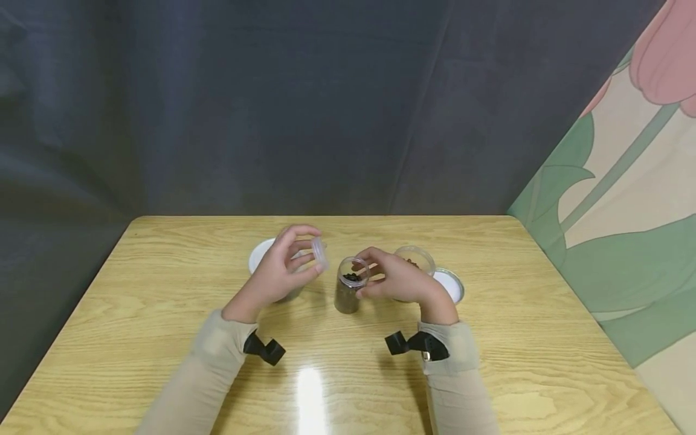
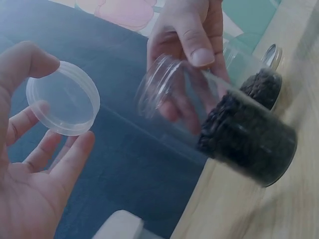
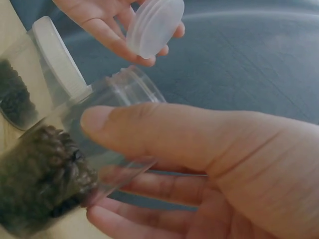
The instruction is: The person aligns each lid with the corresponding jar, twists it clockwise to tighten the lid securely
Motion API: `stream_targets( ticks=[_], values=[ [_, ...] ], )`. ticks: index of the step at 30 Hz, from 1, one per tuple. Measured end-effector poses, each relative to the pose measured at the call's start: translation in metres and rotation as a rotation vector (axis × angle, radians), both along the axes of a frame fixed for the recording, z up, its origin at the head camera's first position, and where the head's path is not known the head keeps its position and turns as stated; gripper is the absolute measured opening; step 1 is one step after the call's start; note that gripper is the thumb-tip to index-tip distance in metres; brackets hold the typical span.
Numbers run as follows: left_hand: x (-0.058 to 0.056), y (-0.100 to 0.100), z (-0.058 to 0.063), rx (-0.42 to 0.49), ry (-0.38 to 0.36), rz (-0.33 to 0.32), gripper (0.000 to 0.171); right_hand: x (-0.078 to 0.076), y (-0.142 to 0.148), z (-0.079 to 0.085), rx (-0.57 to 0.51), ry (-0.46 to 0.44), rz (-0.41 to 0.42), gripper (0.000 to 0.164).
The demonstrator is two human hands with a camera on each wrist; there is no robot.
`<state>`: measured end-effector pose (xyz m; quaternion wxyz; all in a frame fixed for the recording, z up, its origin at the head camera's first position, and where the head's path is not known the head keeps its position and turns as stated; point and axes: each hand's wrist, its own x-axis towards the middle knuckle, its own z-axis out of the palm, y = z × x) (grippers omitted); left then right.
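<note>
My left hand [image 1: 274, 272] holds a translucent plastic lid [image 1: 319, 252] by its rim, between thumb and fingers, raised to the left of an uncapped clear jar [image 1: 346, 297]. Dark beans or seeds [image 2: 249, 139] fill the lower part of that jar, and its threaded mouth [image 3: 137, 87] is bare. My right hand [image 1: 399, 279] grips the jar from its right side, the thumb [image 3: 117, 124] across the wall below the neck. Lid and jar are apart, as both wrist views show.
Behind my left hand stands another jar with a white lid [image 3: 60, 57] and dark contents. Beyond my right hand is an open clear jar [image 1: 415, 257] with brownish contents. A white lid with a metallic rim [image 1: 450, 284] lies beside it on the wooden table [image 1: 163, 290].
</note>
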<state>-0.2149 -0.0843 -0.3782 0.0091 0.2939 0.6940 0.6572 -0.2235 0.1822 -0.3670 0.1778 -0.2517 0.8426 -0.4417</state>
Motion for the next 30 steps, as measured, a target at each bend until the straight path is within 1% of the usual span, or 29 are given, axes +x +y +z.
stream_targets(
  ticks=[3, 7, 9, 14, 17, 22, 26, 30],
  values=[
    [0.0, 0.004, -0.002, 0.011, -0.006, -0.005, 0.057, -0.002, 0.0, -0.002, -0.025, -0.028, 0.006, 0.056],
    [0.0, 0.01, -0.007, 0.041, 0.013, -0.017, 0.058, -0.006, -0.001, -0.007, -0.025, -0.05, 0.016, 0.055],
    [0.0, 0.012, -0.009, 0.064, 0.019, -0.022, 0.059, -0.007, -0.002, -0.011, -0.001, -0.041, 0.028, 0.055],
    [0.001, 0.012, -0.011, 0.111, 0.028, -0.005, 0.058, -0.01, -0.004, -0.018, 0.055, -0.015, 0.044, 0.055],
    [0.002, 0.012, -0.011, 0.132, 0.029, -0.003, 0.057, -0.011, -0.005, -0.021, 0.063, -0.008, 0.048, 0.056],
    [0.001, 0.012, -0.011, 0.159, 0.03, -0.025, 0.057, -0.013, -0.009, -0.026, 0.047, -0.02, 0.065, 0.058],
    [-0.001, 0.013, -0.012, 0.165, 0.04, -0.032, 0.056, -0.015, -0.012, -0.029, 0.033, -0.025, 0.077, 0.059],
    [-0.001, 0.013, -0.013, 0.141, 0.037, -0.005, 0.051, -0.015, -0.013, -0.031, 0.031, -0.024, 0.08, 0.06]
  ],
)
